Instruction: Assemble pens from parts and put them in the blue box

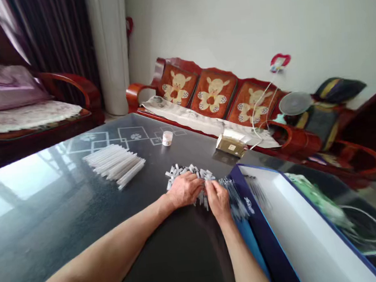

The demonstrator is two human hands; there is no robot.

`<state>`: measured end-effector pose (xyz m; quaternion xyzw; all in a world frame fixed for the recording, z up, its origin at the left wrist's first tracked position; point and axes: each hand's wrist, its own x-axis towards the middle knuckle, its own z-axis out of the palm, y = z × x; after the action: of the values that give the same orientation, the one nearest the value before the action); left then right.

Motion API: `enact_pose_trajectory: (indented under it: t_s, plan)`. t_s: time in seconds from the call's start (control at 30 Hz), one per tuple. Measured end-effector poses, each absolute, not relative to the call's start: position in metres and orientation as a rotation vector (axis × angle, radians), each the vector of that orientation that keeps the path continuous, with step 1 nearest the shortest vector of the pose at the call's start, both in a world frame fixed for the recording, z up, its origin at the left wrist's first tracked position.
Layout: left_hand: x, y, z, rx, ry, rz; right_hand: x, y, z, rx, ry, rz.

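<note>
My left hand (185,188) is over a pile of small whitish caps or tube pieces with dark parts (206,173), its fingers curled together. Just to its right, my right hand (217,197) has thumb and fingers pinched, the tips almost meeting those of the left. Whatever sits between the fingertips is too small and hidden to make out. Beside the right hand lies a row of thin clear rods with dark tips (234,194), partly blurred. Farther left, a stack of long translucent white tubes (114,163) rests on the dark glossy table (145,250).
A long open box, blue outside and white inside (310,227), stands on the right with several thin rods in it. At the back are a small white cup (167,138) and a gold-brown box (230,145). A green plastic bag (321,195) and white cords lie far right.
</note>
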<state>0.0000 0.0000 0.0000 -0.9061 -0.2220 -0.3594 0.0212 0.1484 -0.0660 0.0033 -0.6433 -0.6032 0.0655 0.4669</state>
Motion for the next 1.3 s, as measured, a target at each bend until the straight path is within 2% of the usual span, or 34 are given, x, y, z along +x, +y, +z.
enact_pose_trajectory:
  t_s: [0.87, 1.0, 1.13, 1.2, 1.3]
  plan:
    - [0.001, -0.002, 0.004, -2.784, -0.666, -1.216, 0.147, -0.065, 0.005, -1.617, -1.444, 0.17]
    - [0.001, -0.004, 0.009, -2.707, -0.778, -1.506, 0.148, -0.062, 0.007, -1.65, -1.164, 0.194]
    - [0.005, -0.002, 0.009, -2.851, -1.367, -1.864, 0.145, -0.06, 0.008, -1.562, -0.977, 0.344]
    - [0.007, 0.001, 0.009, -2.941, -1.65, -2.176, 0.14, -0.062, 0.009, -1.523, -1.047, 0.417]
    - [0.008, 0.007, 0.01, -2.902, -1.807, -2.85, 0.127, -0.067, 0.012, -1.458, -1.231, 0.534]
